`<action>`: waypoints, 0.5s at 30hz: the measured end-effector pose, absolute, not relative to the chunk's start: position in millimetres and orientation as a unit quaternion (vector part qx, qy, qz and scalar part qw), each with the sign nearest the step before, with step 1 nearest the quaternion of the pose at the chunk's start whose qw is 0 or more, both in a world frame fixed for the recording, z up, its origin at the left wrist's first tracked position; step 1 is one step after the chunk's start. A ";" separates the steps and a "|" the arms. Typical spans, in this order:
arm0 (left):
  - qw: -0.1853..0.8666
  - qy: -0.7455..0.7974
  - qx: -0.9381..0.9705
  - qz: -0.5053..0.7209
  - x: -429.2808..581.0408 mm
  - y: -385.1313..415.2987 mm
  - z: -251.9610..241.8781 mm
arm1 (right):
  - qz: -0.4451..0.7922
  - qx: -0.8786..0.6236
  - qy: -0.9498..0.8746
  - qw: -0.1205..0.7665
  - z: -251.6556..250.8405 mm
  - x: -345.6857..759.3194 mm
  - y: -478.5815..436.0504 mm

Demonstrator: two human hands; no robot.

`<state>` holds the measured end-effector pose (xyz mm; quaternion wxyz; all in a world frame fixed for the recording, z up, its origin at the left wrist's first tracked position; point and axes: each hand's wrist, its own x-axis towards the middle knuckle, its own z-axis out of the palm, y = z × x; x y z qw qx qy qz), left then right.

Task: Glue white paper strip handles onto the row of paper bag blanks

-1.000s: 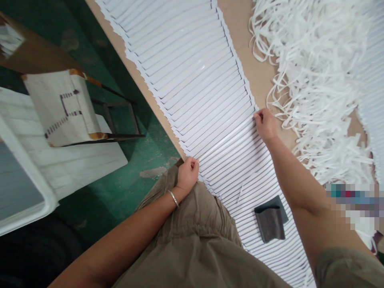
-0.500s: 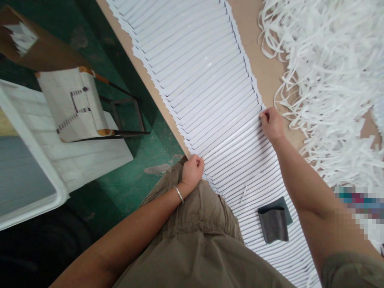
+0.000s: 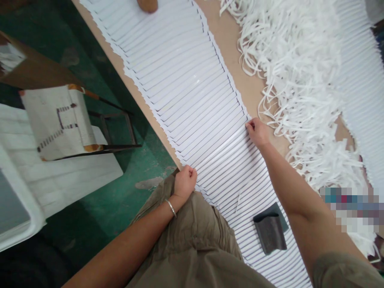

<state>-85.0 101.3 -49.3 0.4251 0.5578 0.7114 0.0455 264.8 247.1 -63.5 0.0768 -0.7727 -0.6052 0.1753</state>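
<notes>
A long fanned row of overlapping glossy white sheets [image 3: 207,120] runs diagonally across a wooden table top [image 3: 231,60]. My left hand [image 3: 185,183] is curled at the row's near edge, its fingers closed on the sheets, with a metal bangle [image 3: 171,208] on the wrist. My right hand [image 3: 257,133] pinches the row's far edge. A dark grey fabric pouch [image 3: 270,230] lies on the sheets near my right forearm. A hand of another person [image 3: 147,5] rests on the row at the top edge of the view.
A heap of white shredded strips [image 3: 300,88] lies beyond the row, with more fanned sheets [image 3: 360,88] at the far right. Below the table's left edge are a green floor, a stool with a stitched white sack [image 3: 58,122], and a white plastic tub [image 3: 18,204].
The whole view has shifted left and down. Both my hands stay at the same places on the row. Another person's hand has come into view at the top.
</notes>
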 end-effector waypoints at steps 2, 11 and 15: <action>0.423 0.708 0.564 0.036 -84.7 102.8 -48.5 | 0.182 -0.774 -0.601 0.078 -62.8 263.0 247.4; 0.397 0.699 0.595 0.017 -90.8 105.0 -44.1 | 0.104 -0.815 -0.556 0.123 -50.5 278.4 271.8; 0.411 0.689 0.596 0.039 -95.0 101.4 -35.7 | 0.091 -0.829 -0.541 0.108 -56.0 292.6 292.3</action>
